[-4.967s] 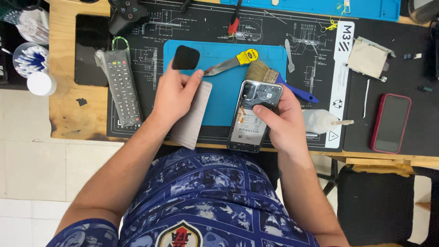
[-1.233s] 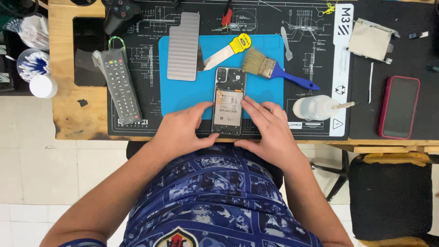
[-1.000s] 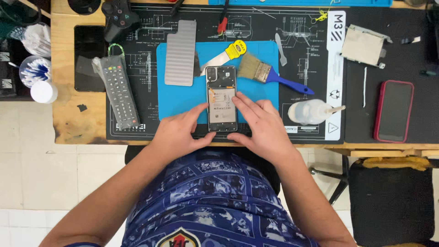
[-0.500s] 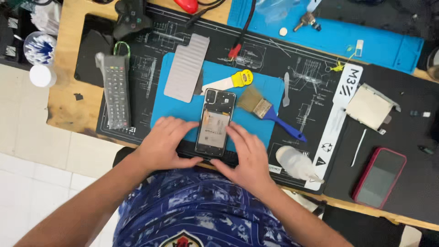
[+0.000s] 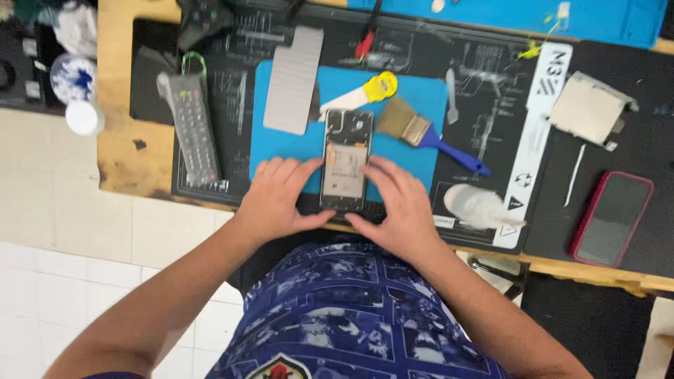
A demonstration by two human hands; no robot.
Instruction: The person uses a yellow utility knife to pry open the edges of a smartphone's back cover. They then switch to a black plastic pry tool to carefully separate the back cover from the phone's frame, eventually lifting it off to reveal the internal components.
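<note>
An opened phone [image 5: 345, 161], its back cover off and its inner parts showing, is steadied from both sides on the blue mat [image 5: 281, 151]. The left hand [image 5: 281, 198] is laid flat beside the phone's left edge, fingers spread and loose, with the thumb stretched under the lower end of the phone; nothing is gripped in it. The right hand [image 5: 397, 205] is set against the phone's right edge in the same way, fingers extended and relaxed, the thumb pointing in toward the lower end. The phone is thus touched but not clasped by either hand, and it lies lengthwise at the near edge of the mat.

Just beyond the phone's top, a yellow-handled prying tool [image 5: 365, 92] is seen, and a grey ribbed slab [image 5: 293, 78] is placed to its left, overlapping the mat's far corner. A paintbrush [image 5: 428, 135] with a blue handle lies slantwise to the right of the phone. A white squeeze bottle [image 5: 481, 205] is lying on its side near the right hand. Farther left, a remote control [image 5: 191, 130] rests on the black mat [image 5: 491, 77] covering the worktop [image 5: 126, 161]. Well to the right, a red-cased phone [image 5: 611, 218] lies face up.
</note>
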